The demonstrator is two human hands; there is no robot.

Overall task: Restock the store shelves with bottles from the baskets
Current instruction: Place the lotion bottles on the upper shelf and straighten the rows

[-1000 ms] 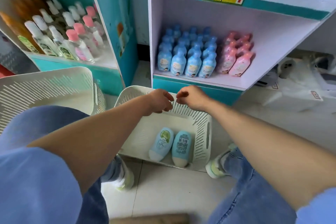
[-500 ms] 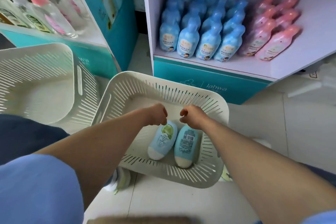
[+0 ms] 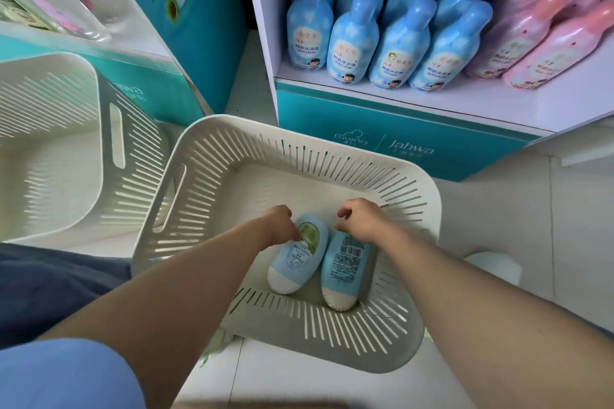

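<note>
White slotted plastic basket (image 3: 299, 156) holds two lying bottles near its 6 o'clock wall. Left hand (image 3: 277, 226) fingertips touch pale-blue white-capped bottle with green label (image 3: 295, 261), grip unclear. Right hand (image 3: 362, 222), fingers loosely curled, empty, over barcode-side pale-blue bottle (image 3: 342, 272) at 3 o'clock.

Two pale blue bottles with white caps are seen lying flat, side by side and touching, on the floor of a white slotted basket (image 3: 299, 156), caps toward the viewer. The left bottle (image 3: 294, 262) is turned front up, showing a green picture; the right bottle (image 3: 345, 272) is turned back up, showing printed text and a barcode. A second white slotted basket (image 3: 66, 129) is set just to the left. Behind the baskets, on a white and teal shelf (image 3: 398, 103), blue bottles (image 3: 352, 43) are stood upright in rows, with pink bottles (image 3: 545, 50) ranged to their right.
</note>
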